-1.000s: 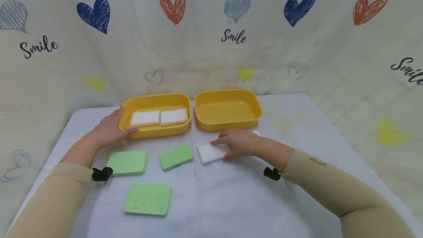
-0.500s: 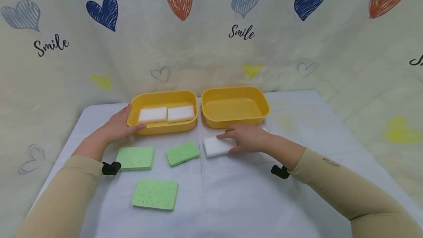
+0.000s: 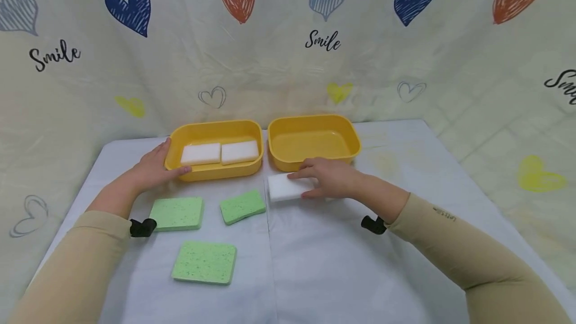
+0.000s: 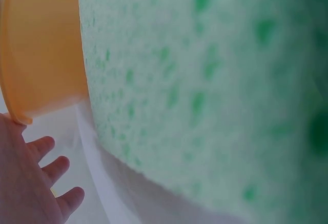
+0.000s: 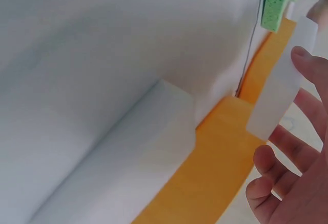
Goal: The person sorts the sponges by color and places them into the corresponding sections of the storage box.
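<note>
My left hand (image 3: 155, 168) rests on the left end of the left yellow tray (image 3: 216, 173), its fingers spread. Two white sponges (image 3: 200, 154) lie side by side in that tray. My right hand (image 3: 335, 178) pinches another white sponge (image 3: 284, 187) between thumb and fingers, in front of the right yellow tray (image 3: 315, 136), which holds nothing. In the right wrist view the pinched sponge (image 5: 283, 88) is tilted and held off the cloth, with a further white sponge (image 5: 133, 162) lying below. A green sponge (image 4: 169, 80) fills much of the left wrist view.
Three green sponges lie on the white cloth: one near my left wrist (image 3: 176, 213), a smaller one (image 3: 243, 207) to its right, another (image 3: 204, 262) nearer the front. Behind the table hangs a pale curtain (image 3: 270, 64) printed with hearts.
My right hand has raised the white sponge slightly from the cloth. My left hand stays on the left tray. The head view has shifted a little.
</note>
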Demonstrator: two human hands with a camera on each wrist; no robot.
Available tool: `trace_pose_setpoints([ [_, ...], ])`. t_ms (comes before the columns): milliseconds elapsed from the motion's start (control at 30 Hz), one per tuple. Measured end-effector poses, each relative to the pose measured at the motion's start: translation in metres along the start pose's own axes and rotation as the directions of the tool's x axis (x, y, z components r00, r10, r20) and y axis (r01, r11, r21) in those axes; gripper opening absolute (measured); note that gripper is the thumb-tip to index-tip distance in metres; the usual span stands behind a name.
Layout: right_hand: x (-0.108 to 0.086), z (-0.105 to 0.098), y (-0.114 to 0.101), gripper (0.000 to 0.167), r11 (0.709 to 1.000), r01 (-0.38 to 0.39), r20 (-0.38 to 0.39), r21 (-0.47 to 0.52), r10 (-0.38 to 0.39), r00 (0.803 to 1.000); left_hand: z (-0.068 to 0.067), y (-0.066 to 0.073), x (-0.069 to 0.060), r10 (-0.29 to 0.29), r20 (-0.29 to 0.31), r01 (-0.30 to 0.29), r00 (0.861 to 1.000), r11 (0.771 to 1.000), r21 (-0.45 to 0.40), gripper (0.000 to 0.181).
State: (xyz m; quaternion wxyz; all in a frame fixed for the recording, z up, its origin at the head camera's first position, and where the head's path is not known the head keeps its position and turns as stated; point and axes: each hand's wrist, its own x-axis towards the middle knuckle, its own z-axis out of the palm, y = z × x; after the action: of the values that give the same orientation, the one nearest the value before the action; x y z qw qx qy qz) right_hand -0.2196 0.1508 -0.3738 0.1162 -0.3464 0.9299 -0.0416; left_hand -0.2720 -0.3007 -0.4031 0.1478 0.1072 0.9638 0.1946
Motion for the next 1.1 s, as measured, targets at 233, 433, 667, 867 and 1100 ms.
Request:
trace_pose_setpoints([
  [233,0.004,-0.014,-0.006,0.057,1.0,-0.015,-0.039,0.015,0.016,0.999,-0.003,0.0,0.002,0.015,-0.009,-0.015,1.0,1.0,-0.004,0.117],
  [433,0.013,-0.022,-0.01,0.056,0.999,-0.019,-0.081,0.043,0.022,0.996,-0.006,-0.004,0.002,0.031,-0.026,-0.031,0.999,1.0,0.001,0.116],
  [667,0.03,-0.03,-0.011,0.054,0.999,-0.018,-0.131,0.05,0.025,0.991,-0.005,-0.005,0.002,0.062,-0.068,-0.064,0.996,0.998,-0.027,0.113],
  [867,0.053,-0.037,-0.015,0.054,0.995,-0.034,-0.142,0.09,0.046,0.989,-0.002,-0.007,0.003,0.07,-0.067,-0.073,0.995,0.996,-0.043,0.113],
  [1100,0.083,-0.039,-0.023,0.054,0.988,-0.074,-0.127,0.135,0.091,0.988,0.006,-0.012,0.009,0.061,-0.057,-0.064,0.997,0.996,-0.058,0.116],
])
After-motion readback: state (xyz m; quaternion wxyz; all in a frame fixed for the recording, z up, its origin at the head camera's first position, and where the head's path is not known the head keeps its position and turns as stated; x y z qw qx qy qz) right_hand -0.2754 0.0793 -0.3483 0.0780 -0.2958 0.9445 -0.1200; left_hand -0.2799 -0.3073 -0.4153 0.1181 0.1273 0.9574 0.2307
